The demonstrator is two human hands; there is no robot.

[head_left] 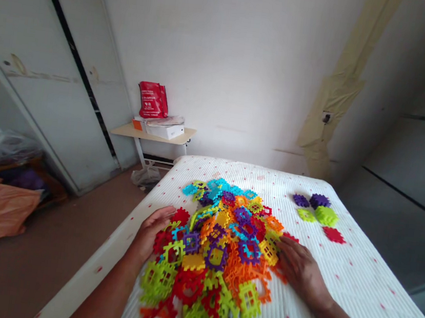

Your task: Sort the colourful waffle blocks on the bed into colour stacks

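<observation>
A heap of plastic interlocking tiles (216, 255) in red, orange, yellow, lime, purple and blue spreads over the white quilted bed cover (359, 285). Many tiles have notched edges and window-like cut-outs. At the heap's left edge rests my left hand (152, 231), its fingers stretched forward beside red and lime tiles. My right hand (302, 268) lies along the opposite side, fingers extended against yellow and orange tiles. Neither hand appears to grip a tile. The right fingertips are partly hidden among the pieces.
Apart from the heap, at the right, lie purple tiles (320, 201), lime tiles (326, 216) and a red tile (334, 235). Beyond the bed's far left corner stands a small table (123, 130) with a red bag (153, 100) and a white box (165, 131). Wardrobe doors (50, 92) line the left.
</observation>
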